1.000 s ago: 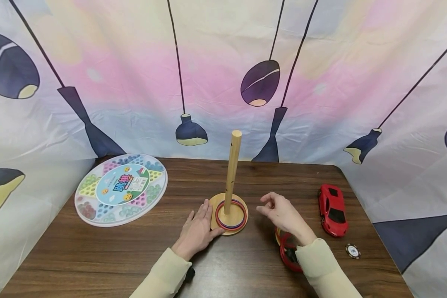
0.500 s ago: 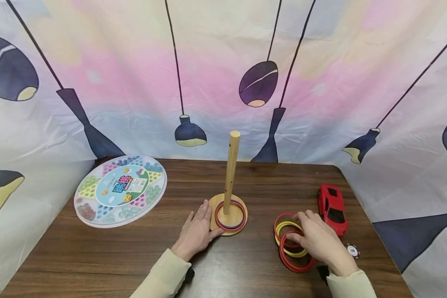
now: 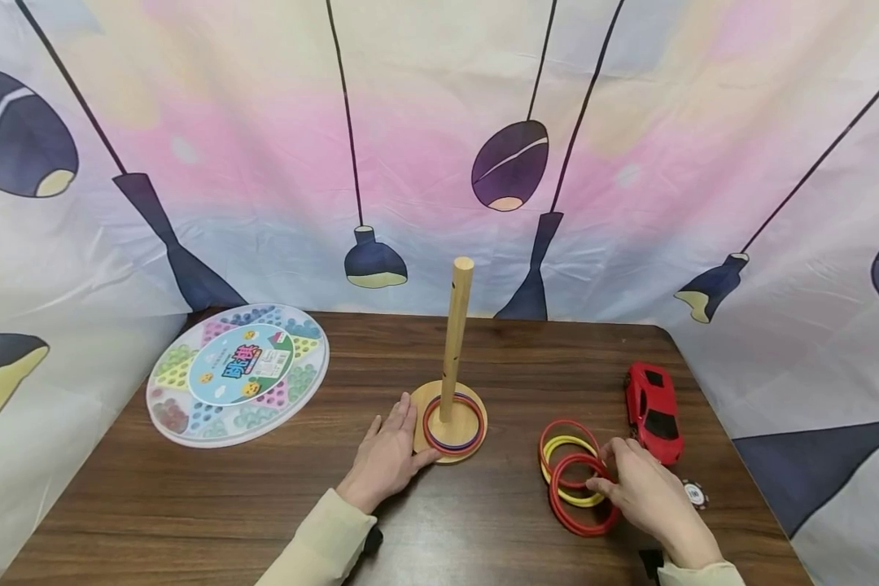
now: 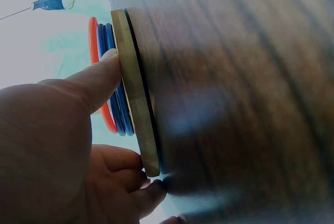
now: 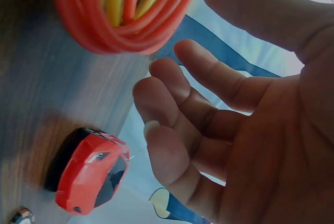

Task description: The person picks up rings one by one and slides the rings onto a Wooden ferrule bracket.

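In the head view my left hand point(image 3: 384, 464) holds the round wooden base point(image 3: 422, 399) of a peg stand by its near left edge. Its thumb lies over the base next to the rings, as the left wrist view shows. An upright wooden peg point(image 3: 456, 342) rises from that base, with a red ring point(image 3: 428, 431) and blue rings point(image 4: 121, 110) around its foot. My right hand point(image 3: 648, 492) is at the right side of a loose pile of red rings point(image 3: 557, 505) and yellow rings point(image 3: 545, 464). Its thumb and bent fingers are spread apart, with nothing between them.
A red toy car point(image 3: 655, 411) and a poker chip point(image 3: 694, 493) lie right of the ring pile. A round Chinese checkers set point(image 3: 238, 374) lies at the left on the brown wooden table point(image 3: 190, 505). A curtain printed with lamps point(image 3: 425, 163) hangs behind.
My right hand has moved from beside the peg stand to the loose rings, then slightly further right and nearer, uncovering the pile. The left hand stays on the base.
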{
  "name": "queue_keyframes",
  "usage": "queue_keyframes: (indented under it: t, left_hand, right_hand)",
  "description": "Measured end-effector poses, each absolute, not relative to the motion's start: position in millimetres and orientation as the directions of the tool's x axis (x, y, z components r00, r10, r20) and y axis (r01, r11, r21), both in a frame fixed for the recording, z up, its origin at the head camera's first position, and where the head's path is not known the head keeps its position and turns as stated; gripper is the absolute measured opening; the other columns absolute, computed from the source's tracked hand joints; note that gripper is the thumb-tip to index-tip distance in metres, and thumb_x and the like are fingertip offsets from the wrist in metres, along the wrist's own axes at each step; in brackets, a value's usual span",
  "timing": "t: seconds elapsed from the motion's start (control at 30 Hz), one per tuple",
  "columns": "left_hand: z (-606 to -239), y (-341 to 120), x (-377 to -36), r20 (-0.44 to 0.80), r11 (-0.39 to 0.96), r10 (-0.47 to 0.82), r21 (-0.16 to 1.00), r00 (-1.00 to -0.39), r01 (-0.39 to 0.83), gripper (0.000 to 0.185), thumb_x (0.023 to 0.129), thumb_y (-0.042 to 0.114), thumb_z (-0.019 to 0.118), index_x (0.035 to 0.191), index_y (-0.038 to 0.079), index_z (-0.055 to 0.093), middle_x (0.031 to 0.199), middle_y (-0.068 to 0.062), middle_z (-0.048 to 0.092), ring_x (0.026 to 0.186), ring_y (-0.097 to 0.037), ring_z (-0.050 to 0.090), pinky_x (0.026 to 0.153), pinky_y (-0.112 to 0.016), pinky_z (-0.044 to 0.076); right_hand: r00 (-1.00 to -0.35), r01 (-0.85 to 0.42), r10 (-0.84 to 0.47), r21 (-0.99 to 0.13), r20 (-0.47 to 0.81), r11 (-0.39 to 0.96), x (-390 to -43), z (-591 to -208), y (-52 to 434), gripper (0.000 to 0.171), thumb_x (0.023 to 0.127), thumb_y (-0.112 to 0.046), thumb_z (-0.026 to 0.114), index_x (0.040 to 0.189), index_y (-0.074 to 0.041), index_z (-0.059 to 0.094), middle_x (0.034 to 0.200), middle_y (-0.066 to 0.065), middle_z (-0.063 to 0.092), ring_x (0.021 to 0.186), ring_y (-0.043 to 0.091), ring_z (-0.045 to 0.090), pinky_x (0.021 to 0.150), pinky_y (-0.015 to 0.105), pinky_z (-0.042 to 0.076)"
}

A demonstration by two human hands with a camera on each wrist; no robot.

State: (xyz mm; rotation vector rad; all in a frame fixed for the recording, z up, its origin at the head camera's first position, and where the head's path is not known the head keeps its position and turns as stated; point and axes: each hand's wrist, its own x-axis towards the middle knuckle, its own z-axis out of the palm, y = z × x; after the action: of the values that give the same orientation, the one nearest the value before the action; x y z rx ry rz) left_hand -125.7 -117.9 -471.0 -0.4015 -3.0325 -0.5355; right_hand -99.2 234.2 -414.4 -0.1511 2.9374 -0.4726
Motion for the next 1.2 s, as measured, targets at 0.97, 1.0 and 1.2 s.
queue_keyframes:
  t: [0.97,1.0,1.2]
  left_hand:
    - [-468.6,-117.5,-125.9,0.06,0.907,0.242,0.341,-0.968,0.248,0.087,0.086,0.053,0.06,0.142,-0.008,0.034,0.15,-0.021,0.025,0.137,-0.031,0.028,0.108,-0.053,0.025]
    - [-468.7,-117.5,-125.9,0.061,0.906,0.242,0.343,-0.968,0.248,0.087,0.086,0.053,0.06,0.142,-0.008,0.034,0.15,-0.022,0.025,0.137,-0.031,0.028,0.108,-0.053,0.025]
    - [-469.4,-117.8,-125.5,0.061,0.905,0.246,0.343,-0.967,0.251,0.087,0.086,0.054,0.059,0.142,-0.008,0.033,0.15,-0.022,0.025,0.137,-0.031,0.028,0.107,-0.053,0.025]
  right_hand:
    - [-0.99,-0.006,-0.06,-0.381,-0.13,0.925,-105.4,-431.1,238.5,0.015,0.084,-0.014,0.071,0.087,-0.012,0.057,0.065,-0.002,0.048,0.052,0.014,0.043,0.044,0.03,0.033]
    - [-0.989,-0.005,-0.06,-0.385,-0.131,0.923,-105.3,-431.2,238.8,0.014,0.084,-0.014,0.071,0.087,-0.013,0.057,0.065,-0.002,0.048,0.052,0.014,0.043,0.044,0.03,0.033]
    - [-0.987,-0.008,-0.074,-0.426,-0.14,0.905,-105.4,-429.7,240.8,0.011,0.086,-0.014,0.068,0.086,-0.013,0.057,0.065,-0.002,0.048,0.052,0.014,0.043,0.045,0.03,0.034]
